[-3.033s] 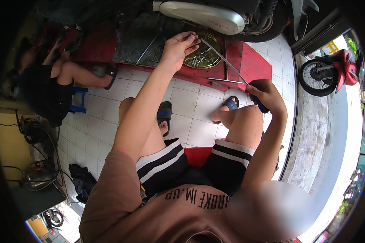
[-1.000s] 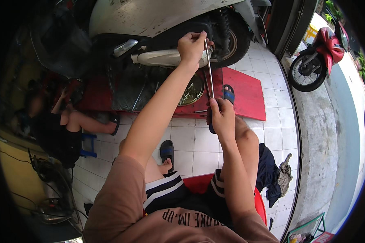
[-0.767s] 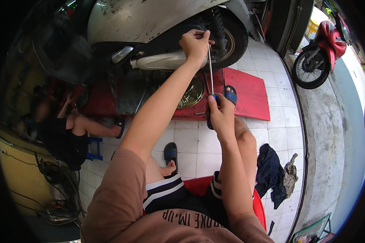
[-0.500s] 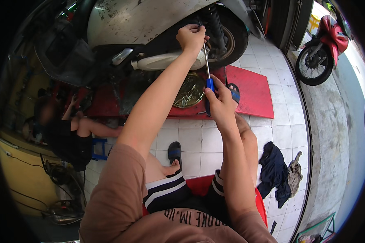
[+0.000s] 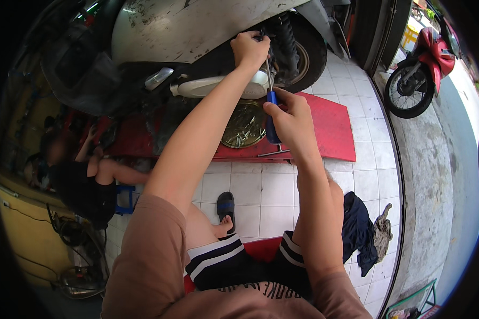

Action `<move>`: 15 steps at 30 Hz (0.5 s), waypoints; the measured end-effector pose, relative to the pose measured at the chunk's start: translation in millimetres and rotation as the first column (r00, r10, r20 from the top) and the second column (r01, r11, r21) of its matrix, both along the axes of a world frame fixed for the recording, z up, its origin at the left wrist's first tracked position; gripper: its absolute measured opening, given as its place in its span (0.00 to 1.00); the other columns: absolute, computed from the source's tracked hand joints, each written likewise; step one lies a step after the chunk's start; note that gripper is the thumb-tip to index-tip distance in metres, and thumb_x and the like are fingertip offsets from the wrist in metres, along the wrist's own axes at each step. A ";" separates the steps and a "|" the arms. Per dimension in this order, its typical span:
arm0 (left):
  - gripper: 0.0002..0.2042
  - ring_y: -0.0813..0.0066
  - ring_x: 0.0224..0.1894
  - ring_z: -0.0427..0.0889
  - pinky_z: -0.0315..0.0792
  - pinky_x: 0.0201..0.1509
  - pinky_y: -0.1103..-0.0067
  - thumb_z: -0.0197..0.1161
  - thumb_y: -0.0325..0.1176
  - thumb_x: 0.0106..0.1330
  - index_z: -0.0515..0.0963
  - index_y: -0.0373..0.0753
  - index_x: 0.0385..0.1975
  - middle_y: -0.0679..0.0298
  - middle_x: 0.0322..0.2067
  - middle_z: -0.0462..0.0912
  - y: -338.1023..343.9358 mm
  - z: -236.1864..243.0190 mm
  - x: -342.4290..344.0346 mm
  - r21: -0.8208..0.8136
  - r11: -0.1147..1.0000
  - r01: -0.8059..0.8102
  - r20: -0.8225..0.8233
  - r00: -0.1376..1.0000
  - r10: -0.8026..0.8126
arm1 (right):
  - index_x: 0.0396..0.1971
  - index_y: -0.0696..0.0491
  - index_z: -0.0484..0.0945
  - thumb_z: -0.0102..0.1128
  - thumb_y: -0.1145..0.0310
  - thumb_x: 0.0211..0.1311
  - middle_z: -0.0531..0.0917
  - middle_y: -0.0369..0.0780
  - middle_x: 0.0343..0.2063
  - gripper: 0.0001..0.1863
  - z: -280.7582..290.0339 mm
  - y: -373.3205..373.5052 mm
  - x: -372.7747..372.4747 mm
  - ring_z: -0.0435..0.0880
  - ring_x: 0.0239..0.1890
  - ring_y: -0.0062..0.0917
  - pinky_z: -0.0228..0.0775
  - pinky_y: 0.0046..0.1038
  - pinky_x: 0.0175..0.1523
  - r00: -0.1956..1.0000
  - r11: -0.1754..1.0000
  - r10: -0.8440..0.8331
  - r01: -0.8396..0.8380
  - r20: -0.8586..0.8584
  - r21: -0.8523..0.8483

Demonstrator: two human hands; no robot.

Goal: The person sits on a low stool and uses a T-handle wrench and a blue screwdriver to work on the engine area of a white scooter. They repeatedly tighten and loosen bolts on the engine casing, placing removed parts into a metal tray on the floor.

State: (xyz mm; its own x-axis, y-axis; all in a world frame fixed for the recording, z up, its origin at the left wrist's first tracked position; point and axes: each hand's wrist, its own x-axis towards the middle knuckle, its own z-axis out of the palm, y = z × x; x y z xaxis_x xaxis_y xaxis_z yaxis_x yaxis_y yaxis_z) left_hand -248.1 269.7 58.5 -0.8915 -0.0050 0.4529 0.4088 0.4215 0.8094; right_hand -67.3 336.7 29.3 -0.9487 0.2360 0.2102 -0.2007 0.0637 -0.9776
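under the scooter, the right hand grips a blue-handled screwdriver, shaft pointing up; the left hand is closed around its tip by the rear wheel.

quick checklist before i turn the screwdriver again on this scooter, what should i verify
1. Right hand wrapped on the blue handle of the screwdriver: ok.
2. Left hand up at the shaft's tip, steadying it against the scooter: ok.
3. Tip seated in the fastener: cannot tell, the left hand hides it.
4. Shaft straight between the two hands, no bend visible: ok.
5. Round metal pan of small parts on the red ramp, below the work spot to catch drops: ok.
6. Other person seated at the left, apart from both hands: ok.
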 end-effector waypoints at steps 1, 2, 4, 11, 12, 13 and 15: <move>0.16 0.73 0.18 0.83 0.77 0.29 0.80 0.63 0.34 0.57 0.80 0.27 0.41 0.60 0.18 0.83 -1.3 -0.8 -1.0 -0.015 1.000 -0.003 0.008 1.000 0.003 | 0.46 0.66 0.77 0.57 0.72 0.50 0.81 0.48 0.18 0.22 1.3 -0.3 1.3 0.84 0.22 0.30 0.73 0.28 0.31 1.000 1.000 0.007 -0.007 0.000 -0.002; 0.17 0.73 0.18 0.83 0.77 0.29 0.80 0.63 0.34 0.57 0.80 0.27 0.41 0.59 0.18 0.83 -2.9 -0.4 -3.0 -0.050 0.999 0.002 -0.024 1.000 -0.003 | 0.45 0.66 0.77 0.57 0.72 0.50 0.81 0.48 0.18 0.21 3.8 -0.6 1.4 0.84 0.22 0.29 0.73 0.28 0.31 1.000 1.000 0.014 -0.014 0.001 -0.017; 0.17 0.73 0.18 0.83 0.78 0.30 0.80 0.63 0.35 0.57 0.80 0.27 0.41 0.59 0.18 0.83 -5.5 -1.4 -5.6 -0.124 0.992 0.012 -0.081 0.996 -0.022 | 0.44 0.67 0.78 0.57 0.72 0.51 0.81 0.48 0.17 0.19 5.4 -1.3 2.2 0.84 0.21 0.28 0.73 0.28 0.30 1.000 0.999 0.025 -0.025 0.009 -0.048; 0.21 0.72 0.21 0.84 0.77 0.28 0.81 0.60 0.36 0.60 0.75 0.28 0.50 0.58 0.25 0.84 -8.7 -0.9 -4.0 -0.120 0.991 0.057 0.027 0.998 -0.054 | 0.38 0.68 0.78 0.56 0.73 0.56 0.81 0.43 0.20 0.14 7.1 -0.7 -2.5 0.84 0.21 0.24 0.73 0.25 0.28 0.994 0.969 0.112 -0.108 0.004 -0.221; 0.22 0.72 0.22 0.84 0.77 0.28 0.81 0.60 0.36 0.61 0.74 0.29 0.53 0.57 0.27 0.84 -11.5 -0.7 -2.4 -0.106 0.992 0.070 0.061 0.996 -0.063 | 0.39 0.69 0.77 0.55 0.73 0.56 0.81 0.43 0.20 0.14 5.0 -2.8 -3.7 0.83 0.21 0.24 0.73 0.25 0.28 0.992 0.958 0.129 -0.125 -0.001 -0.257; 0.22 0.73 0.23 0.84 0.76 0.28 0.81 0.59 0.36 0.63 0.72 0.30 0.54 0.58 0.29 0.84 -14.3 0.5 1.7 -0.054 0.993 0.108 0.111 0.989 -0.101 | 0.39 0.69 0.77 0.55 0.74 0.56 0.81 0.42 0.21 0.14 2.7 -4.0 -6.2 0.83 0.21 0.24 0.73 0.24 0.28 0.990 0.946 0.143 -0.140 -0.010 -0.292; 0.23 0.75 0.25 0.83 0.75 0.28 0.82 0.57 0.37 0.66 0.69 0.31 0.58 0.59 0.33 0.83 -23.2 -3.0 18.8 0.063 0.982 0.177 0.205 0.961 -0.187 | 0.42 0.68 0.76 0.54 0.74 0.58 0.80 0.41 0.24 0.15 2.5 -2.1 -6.8 0.81 0.22 0.22 0.72 0.22 0.29 0.982 0.913 0.189 -0.186 -0.027 -0.363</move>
